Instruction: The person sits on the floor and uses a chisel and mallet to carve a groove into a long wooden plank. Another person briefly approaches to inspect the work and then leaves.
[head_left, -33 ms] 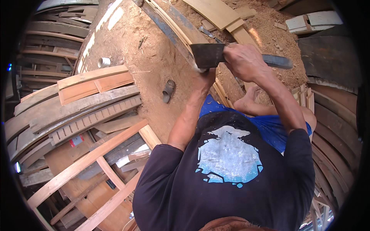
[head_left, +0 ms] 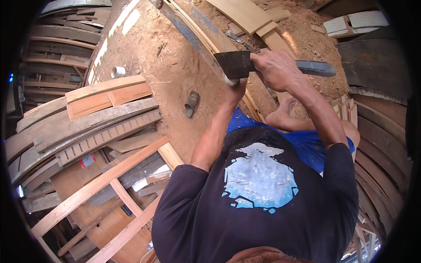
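Observation:
My right hand (head_left: pixel 277 69) is closed round the handle of a hatchet (head_left: pixel 233 64), close to its broad dark blade. The rest of the handle sticks out to the right of my fist. Just under the blade's lower edge is my left hand (head_left: pixel 237 90), closed, with its fingers largely hidden. A whitish rounded end (head_left: pixel 229 81) shows at that hand, touching or very near the blade; its kind I cannot make out. Both hands are above long narrow wood strips (head_left: pixel 193 24) lying along a worn plank (head_left: pixel 215 33).
A chisel-like tool (head_left: pixel 237 37) lies beyond my right hand, near pale boards (head_left: pixel 245 15). Sawdust covers the ground, with a dark sandal (head_left: pixel 191 104) and a white cup-like piece (head_left: pixel 118 72) on it. Stacked planks (head_left: pixel 109 103) and a wooden frame (head_left: pixel 101 186) fill the left.
The hatchet has tilted slightly, its blade a little lower and left. My right hand has shifted slightly left, and my left hand barely to the right.

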`<action>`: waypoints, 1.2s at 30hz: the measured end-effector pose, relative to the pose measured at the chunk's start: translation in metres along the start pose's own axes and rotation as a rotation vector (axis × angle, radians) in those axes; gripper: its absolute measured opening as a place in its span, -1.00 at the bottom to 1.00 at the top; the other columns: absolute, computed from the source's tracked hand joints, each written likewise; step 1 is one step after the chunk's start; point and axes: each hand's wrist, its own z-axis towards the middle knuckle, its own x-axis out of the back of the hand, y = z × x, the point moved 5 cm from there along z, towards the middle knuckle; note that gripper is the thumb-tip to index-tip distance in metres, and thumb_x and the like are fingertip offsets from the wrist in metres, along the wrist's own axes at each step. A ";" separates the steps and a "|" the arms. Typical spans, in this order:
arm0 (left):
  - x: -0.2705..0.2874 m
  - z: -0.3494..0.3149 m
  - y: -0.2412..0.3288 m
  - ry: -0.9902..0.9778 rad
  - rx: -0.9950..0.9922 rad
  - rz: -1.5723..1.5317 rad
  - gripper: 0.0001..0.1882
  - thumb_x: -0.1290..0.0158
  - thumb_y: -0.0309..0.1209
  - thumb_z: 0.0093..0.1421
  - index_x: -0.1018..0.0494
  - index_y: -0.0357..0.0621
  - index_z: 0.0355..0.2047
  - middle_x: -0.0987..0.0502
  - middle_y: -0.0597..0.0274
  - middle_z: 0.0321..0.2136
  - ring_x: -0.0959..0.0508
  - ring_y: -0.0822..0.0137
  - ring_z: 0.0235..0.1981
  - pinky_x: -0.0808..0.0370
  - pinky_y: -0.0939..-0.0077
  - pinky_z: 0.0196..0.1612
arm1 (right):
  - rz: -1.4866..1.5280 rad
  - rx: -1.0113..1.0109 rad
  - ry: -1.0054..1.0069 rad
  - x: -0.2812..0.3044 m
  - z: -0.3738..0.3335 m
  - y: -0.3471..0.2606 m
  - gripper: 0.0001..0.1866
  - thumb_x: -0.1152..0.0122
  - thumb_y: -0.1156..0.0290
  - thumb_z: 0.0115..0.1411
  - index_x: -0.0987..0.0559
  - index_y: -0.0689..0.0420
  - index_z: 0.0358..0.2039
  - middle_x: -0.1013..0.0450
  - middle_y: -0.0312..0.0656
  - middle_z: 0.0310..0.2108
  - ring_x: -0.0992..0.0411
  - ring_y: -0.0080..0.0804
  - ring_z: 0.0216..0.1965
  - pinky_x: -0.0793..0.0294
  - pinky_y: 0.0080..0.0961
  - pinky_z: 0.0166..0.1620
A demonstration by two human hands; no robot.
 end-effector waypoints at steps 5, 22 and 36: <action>-0.015 -0.024 -0.029 -0.259 0.269 -0.219 -0.56 -0.28 -0.45 0.11 -0.48 -0.18 0.02 -0.57 0.15 -0.09 -0.55 0.28 -0.07 -0.48 0.38 0.01 | 0.172 -0.023 0.039 0.007 -0.018 -0.006 -0.81 -0.26 0.40 0.05 -0.55 0.21 -0.34 -0.52 0.04 -0.43 -0.51 0.13 -0.31 -0.48 -0.04 -0.23; -0.032 -0.080 0.043 -0.665 -0.312 -0.010 -0.87 -0.21 -0.41 -0.05 -0.52 -0.01 -0.43 -0.50 0.26 -0.47 -0.51 0.16 -0.39 -0.41 0.25 -0.30 | 1.062 -0.312 0.408 0.009 -0.082 0.047 -0.72 -0.44 0.38 0.10 -0.56 0.22 -0.24 -0.45 -0.40 -0.41 -0.35 -0.67 -0.40 -0.37 -0.61 -0.32; 0.051 0.075 -0.005 0.070 0.215 -0.394 -0.82 -0.26 -0.46 0.21 -0.46 -0.14 -0.27 -0.58 0.28 -0.46 -0.57 0.49 -0.46 -0.51 0.63 -0.36 | 1.230 -0.056 0.561 0.056 -0.087 0.011 -0.76 -0.41 0.50 0.16 -0.58 0.27 -0.18 -0.53 -0.31 -0.31 -0.45 -0.62 -0.30 -0.45 -0.63 -0.24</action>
